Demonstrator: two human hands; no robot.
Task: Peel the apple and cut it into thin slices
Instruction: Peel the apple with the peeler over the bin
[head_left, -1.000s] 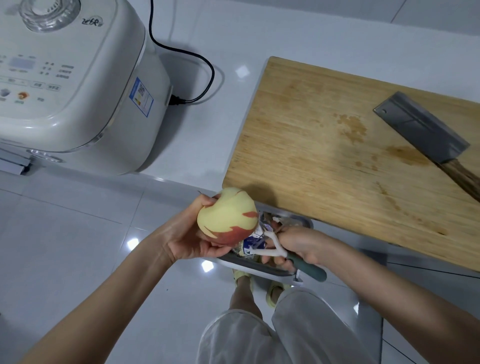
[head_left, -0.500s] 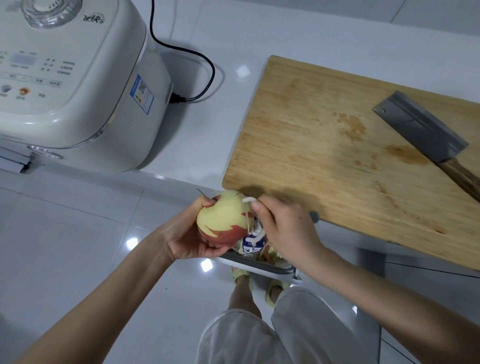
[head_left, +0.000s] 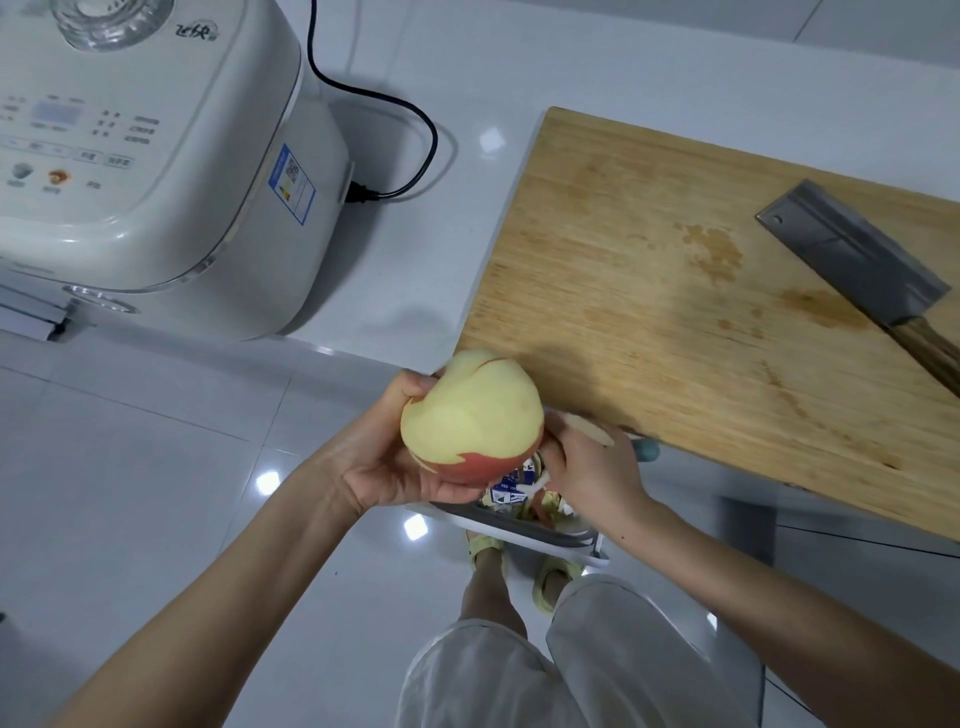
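Note:
A mostly peeled apple (head_left: 471, 415), pale yellow with a red band of skin along its underside, sits in my left hand (head_left: 387, 457), whose fingers curl round it from the left. My right hand (head_left: 592, 467) grips a peeler (head_left: 641, 449) against the apple's right side; only its teal handle end and a pale part of its head show. Both hands hover over a bin (head_left: 524, 535) below the counter edge. A wooden cutting board (head_left: 675, 291) lies on the counter, with a cleaver (head_left: 852, 260) on its right part.
A white rice cooker (head_left: 156, 156) stands at the left on the white counter (head_left: 431, 249), its black cord (head_left: 395, 114) looping behind. The bin holds peel strips and a carton. My legs and sandals show on the tiled floor below.
My left hand has turned the apple, showing more peeled flesh. My right hand swung the peeler up to the apple's top, then came down its right side.

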